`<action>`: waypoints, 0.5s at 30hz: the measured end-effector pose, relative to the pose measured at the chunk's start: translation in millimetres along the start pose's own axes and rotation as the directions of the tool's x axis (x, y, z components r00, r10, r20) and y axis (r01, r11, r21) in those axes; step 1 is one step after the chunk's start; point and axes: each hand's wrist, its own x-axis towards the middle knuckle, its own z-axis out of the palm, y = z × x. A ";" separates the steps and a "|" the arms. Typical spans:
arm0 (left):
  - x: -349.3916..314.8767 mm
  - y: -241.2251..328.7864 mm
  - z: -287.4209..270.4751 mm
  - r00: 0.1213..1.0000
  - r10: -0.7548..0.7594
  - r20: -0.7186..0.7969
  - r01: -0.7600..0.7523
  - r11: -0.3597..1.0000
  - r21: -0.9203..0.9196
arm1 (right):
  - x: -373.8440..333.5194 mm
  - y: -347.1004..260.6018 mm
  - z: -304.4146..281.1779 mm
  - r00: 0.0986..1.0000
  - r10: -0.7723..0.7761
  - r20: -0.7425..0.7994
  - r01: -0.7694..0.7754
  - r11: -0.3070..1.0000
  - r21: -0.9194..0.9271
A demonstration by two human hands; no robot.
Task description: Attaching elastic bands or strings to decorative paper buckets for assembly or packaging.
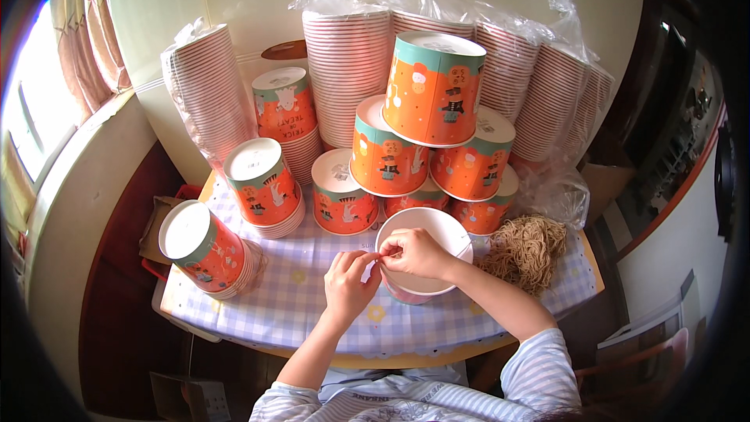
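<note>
At the near edge of the table (293,305), an open tub (439,227) is being worked at its left rim by both hands.

At that rim, the thumb and forefinger of the left hand (350,287) and of the right hand (418,252) are pressed together; what is pinched cannot be made out. The tub is stood upright on the cloth, with a thin pale line, perhaps a strand, seen at its right wall. Twine (531,248) is heaped beside the right forearm. The rim work is judged unfinished. Behind, upturned tubs (431,101) are piled up; whether these are done cannot be told. The wrapped stacks (348,78) appear to be left untouched in their clear bags.
</note>
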 end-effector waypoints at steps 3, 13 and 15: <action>-1.6 -2.8 1.0 0.996 -0.085 0.038 0.087 0.994 -0.070 | -0.3 -0.3 -0.4 1.000 -0.001 0.006 0.001 1.000 0.007; -0.6 -2.9 0.3 0.924 -0.347 0.158 0.377 0.893 -0.246 | -1.2 -3.1 -0.3 1.000 -0.016 -0.003 0.016 1.000 0.002; -0.4 -3.6 0.8 0.915 -0.369 0.164 0.402 0.871 -0.283 | -1.2 -1.6 0.6 0.999 -0.029 -0.011 0.029 1.000 -0.009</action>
